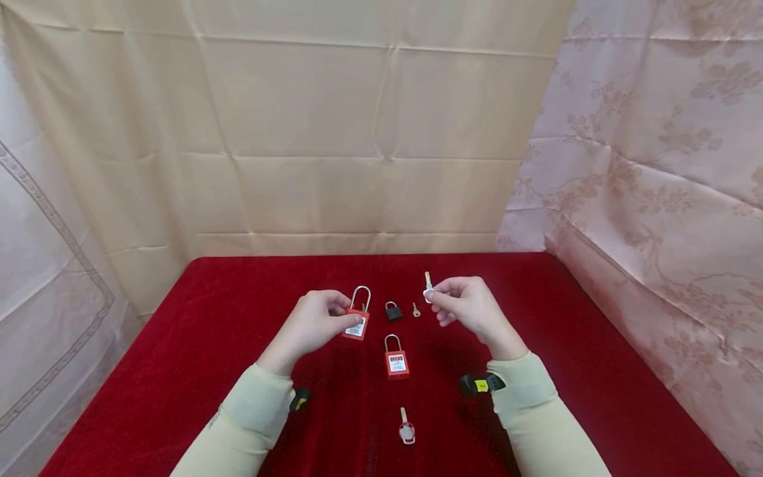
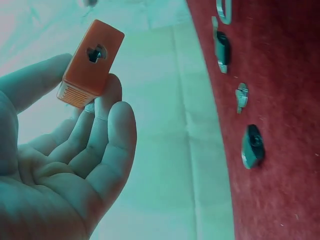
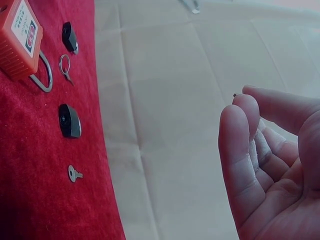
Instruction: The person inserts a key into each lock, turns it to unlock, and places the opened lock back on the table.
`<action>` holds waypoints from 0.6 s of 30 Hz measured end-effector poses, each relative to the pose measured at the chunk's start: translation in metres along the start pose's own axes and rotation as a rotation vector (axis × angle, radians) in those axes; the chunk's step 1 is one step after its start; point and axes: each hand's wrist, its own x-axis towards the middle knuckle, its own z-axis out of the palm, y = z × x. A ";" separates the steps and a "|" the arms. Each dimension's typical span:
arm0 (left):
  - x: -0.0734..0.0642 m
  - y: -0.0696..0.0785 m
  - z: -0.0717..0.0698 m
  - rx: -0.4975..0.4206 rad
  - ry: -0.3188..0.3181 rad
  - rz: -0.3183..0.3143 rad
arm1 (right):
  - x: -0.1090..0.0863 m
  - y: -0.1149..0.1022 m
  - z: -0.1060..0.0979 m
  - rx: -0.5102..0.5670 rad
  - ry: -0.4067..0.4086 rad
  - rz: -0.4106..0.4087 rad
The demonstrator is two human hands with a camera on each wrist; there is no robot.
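Pinching a red padlock [image 1: 354, 327] in its fingertips [image 1: 353, 320], the left hand [image 1: 314, 326] is well apart from the key [image 1: 428, 283] the right hand [image 1: 472, 307] pinches.

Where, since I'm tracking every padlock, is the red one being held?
In the head view, the held red padlock is left of centre in the left hand, with the black padlock to its right.

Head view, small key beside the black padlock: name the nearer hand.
Right. The right hand is just right of the small key, holding a larger key; the left hand is farther off, left past the black padlock.
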 end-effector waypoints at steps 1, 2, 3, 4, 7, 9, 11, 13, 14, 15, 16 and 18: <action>-0.001 0.002 -0.001 -0.018 0.005 0.003 | 0.000 0.000 0.000 0.002 0.000 0.001; -0.002 0.003 -0.003 -0.039 0.010 0.002 | 0.000 -0.001 0.000 0.006 0.000 0.001; -0.003 0.004 -0.004 -0.064 0.013 -0.005 | 0.000 -0.001 0.000 0.008 -0.001 0.001; -0.005 0.005 -0.006 -0.089 0.017 -0.013 | 0.000 -0.001 0.000 0.011 -0.001 0.003; -0.006 0.004 -0.009 -0.171 0.041 -0.014 | -0.001 -0.001 -0.001 0.013 0.001 0.003; -0.006 0.003 -0.011 -0.220 0.055 -0.013 | -0.001 0.000 -0.002 0.011 0.004 0.000; -0.005 0.000 -0.012 -0.272 0.064 -0.014 | -0.001 0.000 -0.003 0.007 0.005 -0.003; -0.005 -0.002 -0.013 -0.319 0.067 -0.021 | -0.002 -0.001 -0.003 0.007 0.002 -0.007; -0.005 -0.003 -0.013 -0.338 0.067 -0.027 | -0.002 -0.001 -0.003 0.007 0.000 -0.008; -0.005 -0.003 -0.013 -0.352 0.067 -0.031 | -0.002 -0.002 -0.003 0.008 -0.002 -0.010; -0.005 -0.004 -0.014 -0.364 0.069 -0.033 | -0.001 -0.002 -0.002 0.010 -0.004 -0.010; -0.005 -0.004 -0.014 -0.375 0.072 -0.036 | -0.001 -0.002 -0.002 0.015 -0.006 -0.013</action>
